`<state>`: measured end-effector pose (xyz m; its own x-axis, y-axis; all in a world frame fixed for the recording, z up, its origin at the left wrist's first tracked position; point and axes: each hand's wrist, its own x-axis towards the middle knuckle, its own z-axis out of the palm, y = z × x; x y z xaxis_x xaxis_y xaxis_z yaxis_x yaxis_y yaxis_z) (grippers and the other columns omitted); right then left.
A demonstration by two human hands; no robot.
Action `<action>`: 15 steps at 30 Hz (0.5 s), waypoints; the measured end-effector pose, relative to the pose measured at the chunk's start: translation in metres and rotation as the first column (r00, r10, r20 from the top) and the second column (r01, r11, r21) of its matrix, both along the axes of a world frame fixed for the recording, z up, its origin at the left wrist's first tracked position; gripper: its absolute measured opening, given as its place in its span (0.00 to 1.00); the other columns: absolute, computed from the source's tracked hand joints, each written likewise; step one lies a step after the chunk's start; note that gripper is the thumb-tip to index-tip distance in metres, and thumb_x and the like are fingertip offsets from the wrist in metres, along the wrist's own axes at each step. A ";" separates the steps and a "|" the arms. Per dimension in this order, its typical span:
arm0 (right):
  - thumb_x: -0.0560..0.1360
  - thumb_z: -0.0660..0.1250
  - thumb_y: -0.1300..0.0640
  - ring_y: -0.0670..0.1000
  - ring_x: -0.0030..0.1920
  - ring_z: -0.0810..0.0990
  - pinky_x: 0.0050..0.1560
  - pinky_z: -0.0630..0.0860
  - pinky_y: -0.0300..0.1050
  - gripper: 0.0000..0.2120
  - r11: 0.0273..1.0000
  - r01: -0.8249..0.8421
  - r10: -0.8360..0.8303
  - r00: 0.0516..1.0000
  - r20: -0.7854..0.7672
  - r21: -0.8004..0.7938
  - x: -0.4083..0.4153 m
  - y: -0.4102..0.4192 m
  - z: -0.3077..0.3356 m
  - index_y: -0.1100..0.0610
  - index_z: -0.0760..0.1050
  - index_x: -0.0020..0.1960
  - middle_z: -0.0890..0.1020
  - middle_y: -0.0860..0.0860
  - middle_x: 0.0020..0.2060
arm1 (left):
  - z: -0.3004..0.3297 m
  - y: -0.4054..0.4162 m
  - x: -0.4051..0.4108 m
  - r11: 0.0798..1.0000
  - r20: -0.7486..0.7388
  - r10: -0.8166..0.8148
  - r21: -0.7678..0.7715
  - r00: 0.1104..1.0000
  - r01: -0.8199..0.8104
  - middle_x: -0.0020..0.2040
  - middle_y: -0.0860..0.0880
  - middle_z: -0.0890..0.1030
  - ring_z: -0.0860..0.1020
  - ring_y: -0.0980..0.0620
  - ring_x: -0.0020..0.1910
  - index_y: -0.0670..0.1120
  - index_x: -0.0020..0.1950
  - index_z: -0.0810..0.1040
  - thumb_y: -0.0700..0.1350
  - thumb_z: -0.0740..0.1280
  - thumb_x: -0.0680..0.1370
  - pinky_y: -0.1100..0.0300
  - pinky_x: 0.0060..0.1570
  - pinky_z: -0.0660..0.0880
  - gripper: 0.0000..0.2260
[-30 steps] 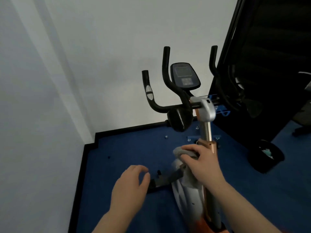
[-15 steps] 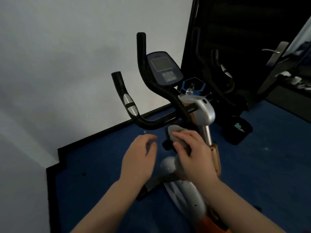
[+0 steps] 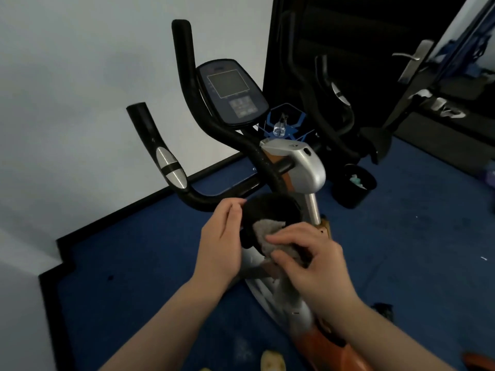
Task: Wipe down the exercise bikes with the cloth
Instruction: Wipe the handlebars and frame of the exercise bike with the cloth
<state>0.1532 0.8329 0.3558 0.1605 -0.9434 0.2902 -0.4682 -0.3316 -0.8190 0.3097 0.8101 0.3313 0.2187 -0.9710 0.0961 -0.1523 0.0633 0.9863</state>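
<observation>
An exercise bike (image 3: 300, 172) stands before me with black handlebars (image 3: 166, 159), a dark console (image 3: 231, 92) and a silver column. A round black knob (image 3: 270, 210) sits below the handlebar. My right hand (image 3: 308, 261) grips a grey cloth (image 3: 267, 231) and presses it on the knob's lower part. My left hand (image 3: 222, 242) rests against the knob's left side, fingers fairly straight.
A white wall runs along the left with a black skirting. The floor is blue carpet (image 3: 415, 236). A black bin (image 3: 353, 188) stands right of the bike. Behind it are a dark panel and a door handle (image 3: 412, 60). A small bottle (image 3: 280, 127) sits past the console.
The view has come closer to the bike. My right hand carried the cloth up from the column to the black knob. My left hand rose from the air to the knob's side.
</observation>
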 end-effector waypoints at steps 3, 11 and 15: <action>0.69 0.73 0.63 0.37 0.51 0.78 0.51 0.72 0.26 0.11 0.998 0.013 -0.017 0.998 -0.057 -0.069 0.002 -0.020 0.011 0.51 0.83 0.49 0.81 0.40 0.47 | 0.003 -0.007 -0.008 1.000 -0.016 0.010 0.002 1.000 -0.010 0.43 0.51 0.81 0.79 0.56 0.43 0.49 0.49 0.78 0.46 0.55 0.82 0.65 0.41 0.74 0.12; 0.68 0.72 0.66 0.41 0.52 0.77 0.54 0.74 0.35 0.14 0.981 -0.139 0.105 0.968 -0.228 -0.138 -0.010 -0.014 0.000 0.52 0.82 0.51 0.80 0.42 0.49 | 0.001 -0.013 -0.014 0.999 -0.023 0.036 -0.002 0.999 -0.036 0.42 0.50 0.81 0.79 0.56 0.41 0.49 0.48 0.78 0.47 0.55 0.82 0.66 0.39 0.74 0.13; 0.70 0.69 0.68 0.48 0.52 0.75 0.56 0.72 0.38 0.13 0.900 -0.182 0.013 0.920 -0.393 -0.396 -0.004 -0.043 0.020 0.58 0.82 0.53 0.81 0.50 0.50 | 0.001 -0.016 -0.016 1.000 -0.047 0.014 -0.003 0.999 -0.014 0.44 0.49 0.81 0.79 0.51 0.44 0.50 0.48 0.79 0.48 0.55 0.80 0.58 0.45 0.76 0.13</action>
